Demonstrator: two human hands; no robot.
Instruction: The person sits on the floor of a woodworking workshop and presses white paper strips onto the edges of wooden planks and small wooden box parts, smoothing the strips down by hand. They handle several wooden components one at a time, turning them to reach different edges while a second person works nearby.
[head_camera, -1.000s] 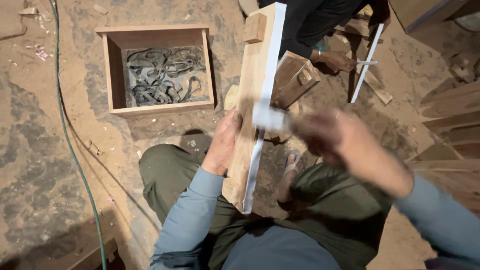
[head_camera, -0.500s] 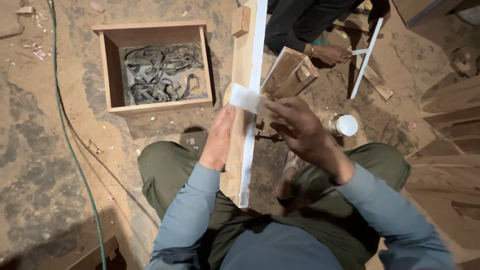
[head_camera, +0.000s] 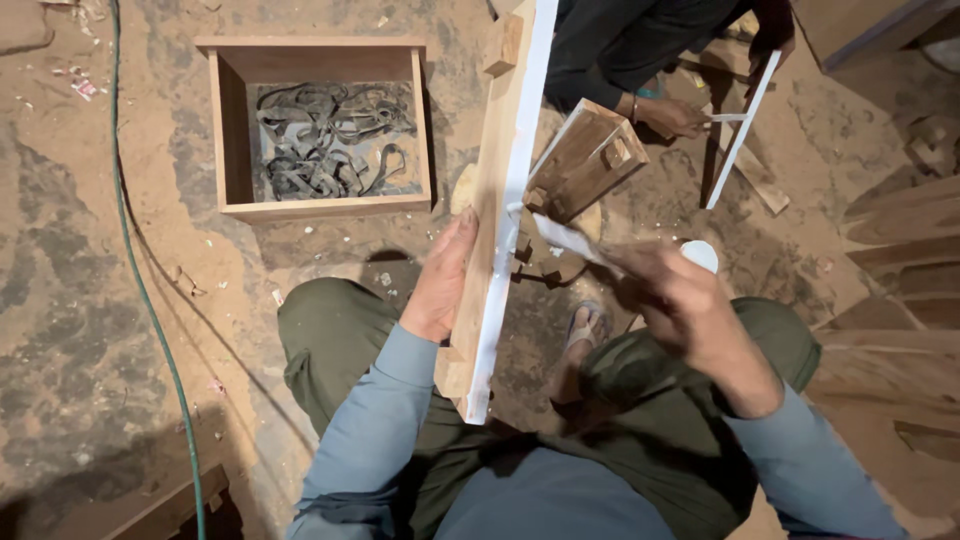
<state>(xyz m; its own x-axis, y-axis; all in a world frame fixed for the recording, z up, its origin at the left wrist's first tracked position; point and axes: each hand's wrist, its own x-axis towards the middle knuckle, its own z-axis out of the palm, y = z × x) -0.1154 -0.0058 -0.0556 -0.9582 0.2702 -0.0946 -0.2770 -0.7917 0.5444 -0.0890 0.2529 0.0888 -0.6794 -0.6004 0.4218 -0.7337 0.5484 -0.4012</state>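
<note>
The left hand (head_camera: 442, 283) is gripping a long wooden plank (head_camera: 492, 200) standing on edge; the right hand (head_camera: 690, 310), blurred, is closing on a white strip (head_camera: 565, 238) just beside it; a wooden box (head_camera: 232, 130) is lying beyond the left hand; another person's hand (head_camera: 672, 115) is working farther off.

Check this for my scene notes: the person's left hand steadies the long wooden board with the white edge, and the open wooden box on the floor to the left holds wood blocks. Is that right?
Not quite. The head view shows the wooden box holds a tangle of dark straps or bands, not wood blocks. The rest stands: the left hand steadies the long wooden board with the white edge, and the box sits on the floor to the left.
</note>
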